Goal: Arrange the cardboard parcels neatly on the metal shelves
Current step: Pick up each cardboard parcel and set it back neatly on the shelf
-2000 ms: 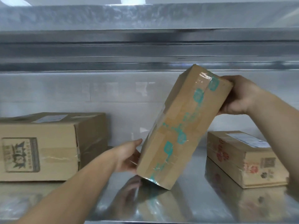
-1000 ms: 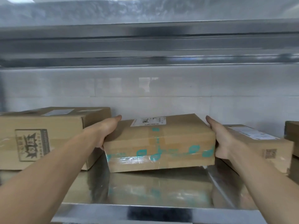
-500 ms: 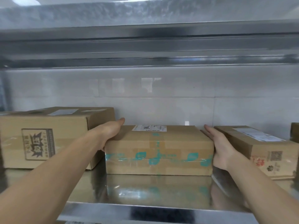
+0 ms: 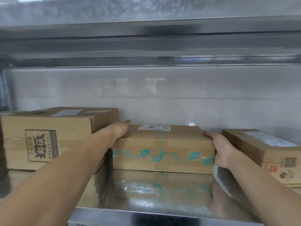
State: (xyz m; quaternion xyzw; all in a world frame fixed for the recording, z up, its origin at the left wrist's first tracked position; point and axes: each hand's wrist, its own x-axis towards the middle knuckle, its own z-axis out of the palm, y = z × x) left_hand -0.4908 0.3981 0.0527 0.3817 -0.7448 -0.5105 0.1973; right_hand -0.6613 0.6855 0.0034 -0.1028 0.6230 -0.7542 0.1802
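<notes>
A flat cardboard parcel (image 4: 162, 149) with teal-printed tape and a white label lies flat on the shiny metal shelf (image 4: 146, 193), in the middle. My left hand (image 4: 119, 131) presses flat against its left end, fingers straight along the side. On the other end my right hand (image 4: 219, 147) presses with straight fingers. A larger parcel (image 4: 48, 137) with a printed square logo stands just left of it. A low parcel (image 4: 263, 154) with red print and a white label lies to the right.
The white tiled wall (image 4: 162, 98) closes the back of the shelf. The underside of the upper metal shelf (image 4: 146, 46) hangs overhead. The shelf's front lip (image 4: 146, 217) runs along the bottom.
The teal-taped parcel went from tilted on end to lying flat on the shelf, then slid back between the two neighbours. Both hands stay pressed on its ends.
</notes>
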